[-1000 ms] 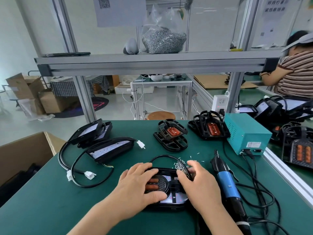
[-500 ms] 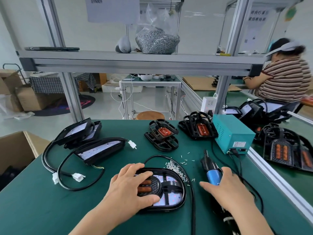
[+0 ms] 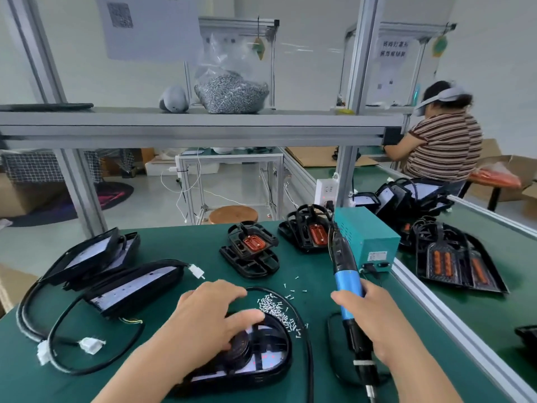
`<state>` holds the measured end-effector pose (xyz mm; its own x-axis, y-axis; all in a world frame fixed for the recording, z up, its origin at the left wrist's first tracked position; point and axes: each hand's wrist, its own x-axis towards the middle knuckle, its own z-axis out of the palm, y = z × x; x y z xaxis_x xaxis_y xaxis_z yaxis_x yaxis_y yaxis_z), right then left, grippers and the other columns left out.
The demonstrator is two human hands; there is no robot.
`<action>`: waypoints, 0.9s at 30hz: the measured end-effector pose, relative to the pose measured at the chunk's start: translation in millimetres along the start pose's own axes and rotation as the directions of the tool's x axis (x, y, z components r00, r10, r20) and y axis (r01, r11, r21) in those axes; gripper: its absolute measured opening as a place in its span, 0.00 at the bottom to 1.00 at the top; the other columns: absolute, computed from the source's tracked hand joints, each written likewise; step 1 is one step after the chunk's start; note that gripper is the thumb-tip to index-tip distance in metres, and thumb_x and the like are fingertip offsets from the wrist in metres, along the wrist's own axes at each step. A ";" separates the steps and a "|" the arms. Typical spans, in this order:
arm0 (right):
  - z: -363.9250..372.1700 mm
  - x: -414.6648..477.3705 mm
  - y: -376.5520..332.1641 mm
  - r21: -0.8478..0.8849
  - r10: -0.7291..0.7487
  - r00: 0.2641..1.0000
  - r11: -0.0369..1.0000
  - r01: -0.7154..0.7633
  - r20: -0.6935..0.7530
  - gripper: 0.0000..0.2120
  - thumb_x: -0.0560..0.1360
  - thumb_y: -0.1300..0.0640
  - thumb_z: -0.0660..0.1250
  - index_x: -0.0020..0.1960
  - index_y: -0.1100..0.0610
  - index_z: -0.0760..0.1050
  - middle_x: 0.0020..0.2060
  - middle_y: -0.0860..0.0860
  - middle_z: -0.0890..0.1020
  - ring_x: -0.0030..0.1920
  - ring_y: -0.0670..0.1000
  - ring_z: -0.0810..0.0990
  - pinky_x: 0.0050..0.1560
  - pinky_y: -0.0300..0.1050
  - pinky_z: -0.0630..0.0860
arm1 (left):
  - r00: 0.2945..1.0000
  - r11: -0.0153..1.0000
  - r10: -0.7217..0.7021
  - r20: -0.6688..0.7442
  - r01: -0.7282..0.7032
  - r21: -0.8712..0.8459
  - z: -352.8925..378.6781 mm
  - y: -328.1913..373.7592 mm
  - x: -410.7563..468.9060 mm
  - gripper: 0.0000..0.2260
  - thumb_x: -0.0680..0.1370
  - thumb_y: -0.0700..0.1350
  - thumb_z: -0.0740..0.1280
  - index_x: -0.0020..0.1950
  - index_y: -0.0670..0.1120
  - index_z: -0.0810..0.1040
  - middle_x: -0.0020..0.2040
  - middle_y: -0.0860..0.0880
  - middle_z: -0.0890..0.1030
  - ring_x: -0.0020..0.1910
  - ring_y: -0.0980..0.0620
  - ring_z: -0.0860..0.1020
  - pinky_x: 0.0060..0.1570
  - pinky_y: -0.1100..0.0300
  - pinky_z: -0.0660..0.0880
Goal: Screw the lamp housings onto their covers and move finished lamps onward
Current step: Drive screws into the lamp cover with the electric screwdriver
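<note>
A black oval lamp (image 3: pixel 261 356) lies on the green table in front of me, housing side up over its pale cover. My left hand (image 3: pixel 203 324) rests on top of it, fingers spread, thumb towards the right. My right hand (image 3: pixel 374 321) grips the blue electric screwdriver (image 3: pixel 347 283) and holds it off the table, its black tip end tilted up and away. A small heap of silver screws (image 3: pixel 276 311) lies by the lamp's far right edge.
Two black housings with orange gaskets (image 3: pixel 252 251) (image 3: pixel 308 231) sit further back. Lamp covers with black cables (image 3: pixel 128 286) (image 3: pixel 93 257) lie at the left. A teal power box (image 3: pixel 366 237) stands at the right. More lamps (image 3: pixel 453 257) rest beyond the aluminium rail, where another person sits.
My right hand left the lamp, reached right, took hold of the screwdriver and lifted it off the table. My left hand stayed on the lamp.
</note>
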<state>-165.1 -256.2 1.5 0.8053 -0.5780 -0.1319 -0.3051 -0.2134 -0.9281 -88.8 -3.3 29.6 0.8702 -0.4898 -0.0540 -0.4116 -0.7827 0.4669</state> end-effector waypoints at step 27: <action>18.9 16.3 -41.0 0.571 -0.164 0.986 0.811 0.131 0.007 0.05 0.76 0.63 0.69 0.48 0.60 0.73 0.32 0.53 0.77 0.28 0.51 0.77 0.29 0.44 0.76 | 0.981 0.959 0.004 0.192 -0.058 0.277 73.8 55.0 141.8 0.07 0.81 0.41 0.64 0.57 0.41 0.77 0.56 0.43 0.79 0.55 0.42 0.79 0.53 0.51 0.75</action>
<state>-129.9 -242.0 30.8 0.8479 -0.5297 0.0201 0.1485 0.2009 -0.9683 -8.0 -144.2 -17.4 0.8003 -0.5576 -0.2205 -0.5205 -0.8286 0.2063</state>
